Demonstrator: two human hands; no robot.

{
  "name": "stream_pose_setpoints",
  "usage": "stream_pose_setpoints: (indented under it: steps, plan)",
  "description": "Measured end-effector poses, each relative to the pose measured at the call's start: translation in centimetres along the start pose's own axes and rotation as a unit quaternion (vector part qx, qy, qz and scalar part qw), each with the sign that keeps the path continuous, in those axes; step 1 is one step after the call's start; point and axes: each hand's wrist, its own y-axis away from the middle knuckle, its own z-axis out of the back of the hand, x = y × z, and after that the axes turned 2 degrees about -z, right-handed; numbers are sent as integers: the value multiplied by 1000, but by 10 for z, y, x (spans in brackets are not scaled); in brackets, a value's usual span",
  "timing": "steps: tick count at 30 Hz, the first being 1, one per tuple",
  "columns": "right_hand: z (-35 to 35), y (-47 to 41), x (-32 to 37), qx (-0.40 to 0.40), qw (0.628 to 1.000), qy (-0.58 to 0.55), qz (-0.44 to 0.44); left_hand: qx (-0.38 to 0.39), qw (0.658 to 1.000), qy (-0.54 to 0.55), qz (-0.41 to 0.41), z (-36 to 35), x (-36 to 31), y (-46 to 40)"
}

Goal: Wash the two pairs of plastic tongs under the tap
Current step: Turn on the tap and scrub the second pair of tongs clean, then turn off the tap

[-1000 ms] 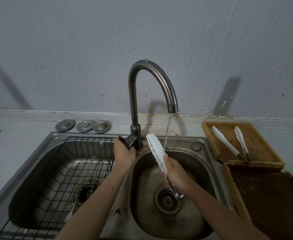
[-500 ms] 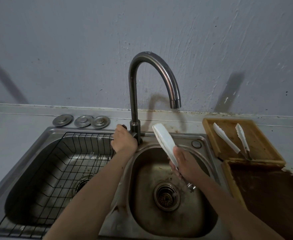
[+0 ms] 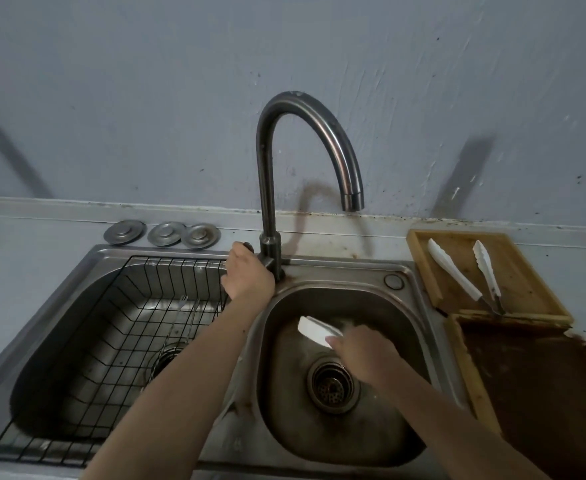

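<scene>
Double-bowl stainless-steel sink (image 3: 419, 282), brushed and water-stained, set in a pale grey counter below a rough plastered wall. Gooseneck metal tap (image 3: 305, 119) arched over the rounded right bowl, spout dry, no stream visible. Left hand (image 3: 246, 275) wrapped around the dark tap lever (image 3: 248, 245) at the base of the tap, fingers curled on it. Right hand (image 3: 360, 351) low inside the right bowl, just above the perforated drain strainer (image 3: 333, 384), clamped on the first pair of tongs (image 3: 315, 329); only their smooth white plastic tips visible, pressed together and pointing left, somewhat blurred. Second pair of tongs (image 3: 468, 277) lying splayed in a V on a shallow wooden tray (image 3: 419, 258) right of the sink, white serrated plastic arms joined at a metal hinge. Larger dark-stained wooden tray (image 3: 533, 393) nearer, touching the first. Black wire rack (image 3: 111, 327) seated in the rectangular left bowl. Three round metal plugs (image 3: 161, 233) in a row behind it.
</scene>
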Motion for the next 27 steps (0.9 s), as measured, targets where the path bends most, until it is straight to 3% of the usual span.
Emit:
stream_pose_setpoints:
  steps: [3,6,10,13,16,18,21,23,25,27]
  plan:
    - [-1,-5,3,-46,999,8,22,-1,1000,9,9,1,-1,1]
    - [-8,0,-1,68,996,63,-11,-3,1000,17,11,1,-1,2]
    - [-9,-3,6,39,997,68,15,2,1000,16,13,3,-3,3]
    - [-16,-3,7,116,984,135,-10,8,1000,23,19,5,-4,6]
    - [-17,0,5,109,985,132,-3,12,999,20,23,8,-5,6]
    - [-17,4,2,148,981,125,-17,15,999,37,32,9,-6,6]
    - [-8,11,-4,115,992,53,-26,22,997,66,32,10,-5,9]
    - [-1,17,-12,138,990,9,-26,20,994,96,44,11,-1,8]
    - [9,21,-25,171,984,-35,-31,26,988,133,67,7,-1,9]
    - [26,23,-40,153,983,-88,-49,30,973,196,118,2,-9,15]
